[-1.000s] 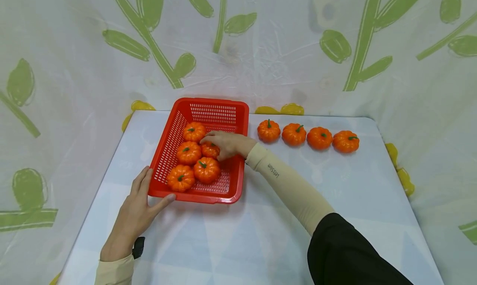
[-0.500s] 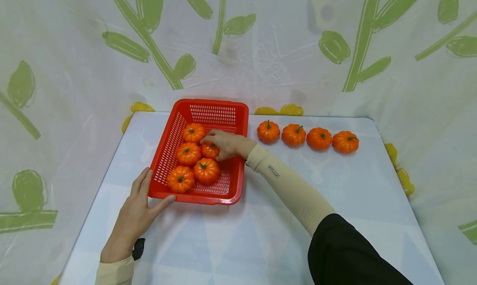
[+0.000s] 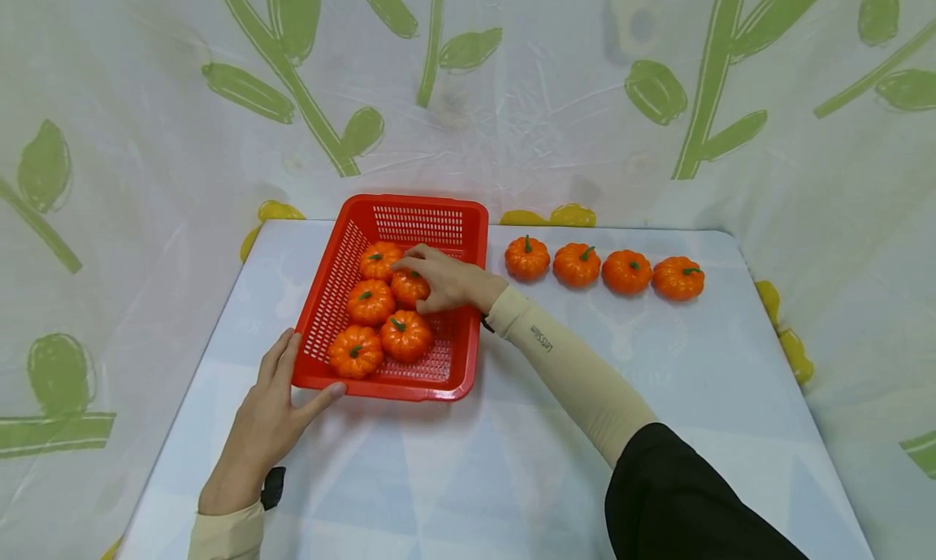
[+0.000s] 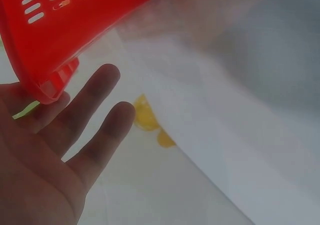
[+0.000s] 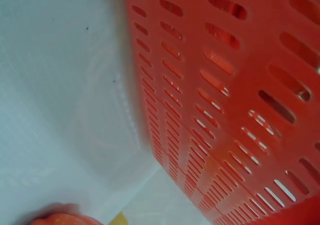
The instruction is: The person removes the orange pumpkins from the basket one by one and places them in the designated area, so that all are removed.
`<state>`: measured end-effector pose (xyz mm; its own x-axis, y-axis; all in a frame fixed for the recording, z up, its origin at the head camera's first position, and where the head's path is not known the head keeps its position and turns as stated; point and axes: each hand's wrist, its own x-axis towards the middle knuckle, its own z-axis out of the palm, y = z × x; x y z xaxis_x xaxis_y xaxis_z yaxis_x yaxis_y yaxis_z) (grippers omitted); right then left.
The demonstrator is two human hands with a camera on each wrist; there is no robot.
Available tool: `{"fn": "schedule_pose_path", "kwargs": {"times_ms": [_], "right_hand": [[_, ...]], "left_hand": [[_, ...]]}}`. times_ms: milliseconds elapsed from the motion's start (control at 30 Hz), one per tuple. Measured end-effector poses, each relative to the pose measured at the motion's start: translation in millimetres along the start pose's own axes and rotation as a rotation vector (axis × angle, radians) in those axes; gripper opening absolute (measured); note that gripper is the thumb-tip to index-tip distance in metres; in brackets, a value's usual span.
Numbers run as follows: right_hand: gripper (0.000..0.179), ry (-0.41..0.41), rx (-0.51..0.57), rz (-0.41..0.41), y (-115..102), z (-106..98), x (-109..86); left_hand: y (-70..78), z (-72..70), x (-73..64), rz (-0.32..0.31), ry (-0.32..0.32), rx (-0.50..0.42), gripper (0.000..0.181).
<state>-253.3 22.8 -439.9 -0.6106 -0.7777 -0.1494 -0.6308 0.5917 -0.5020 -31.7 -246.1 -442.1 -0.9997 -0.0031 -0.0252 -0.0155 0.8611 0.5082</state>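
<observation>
In the head view, a red slatted plastic basket [image 3: 468,332] holds several small orange pumpkins with green stems. My left hand [image 3: 266,418] rests at its near left corner, thumb along the front rim and fingers along the left side. In the left wrist view the fingers of the left hand [image 4: 60,150] are extended and spread beside the red corner. My right hand [image 3: 449,282] is inside the basket, fingers and thumb loosely spread over one pumpkin [image 3: 409,290]. The right wrist view shows only the basket's slatted wall [image 5: 200,95] at close range, with that hand out of sight.
Several more pumpkins stand in a row along the back of the table, right of the basket; the nearest pumpkin [image 3: 526,259] is close to its rim. A pale patterned cloth [image 3: 556,137] hangs behind the white table [image 3: 512,462].
My right hand has risen slightly and its fingers have spread off the pumpkin, which shows more now. The left hand, basket and row of pumpkins have stayed put.
</observation>
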Motion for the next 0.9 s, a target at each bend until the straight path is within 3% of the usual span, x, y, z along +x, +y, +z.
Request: {"fn": "schedule_pose_path", "kwargs": {"times_ms": [533,900], "right_hand": [[0.071,0.239,-0.018,-0.057,-2.9,-0.2,-7.4],[0.070,0.352,0.009,-0.089,-6.4,-12.2,-28.0]], "left_hand": [[0.4,-1.4,1.6,-0.007,-0.008,-0.008,0.112],[1.6,-1.1,1.2,-0.017,-0.013,-0.008,0.112]]}}
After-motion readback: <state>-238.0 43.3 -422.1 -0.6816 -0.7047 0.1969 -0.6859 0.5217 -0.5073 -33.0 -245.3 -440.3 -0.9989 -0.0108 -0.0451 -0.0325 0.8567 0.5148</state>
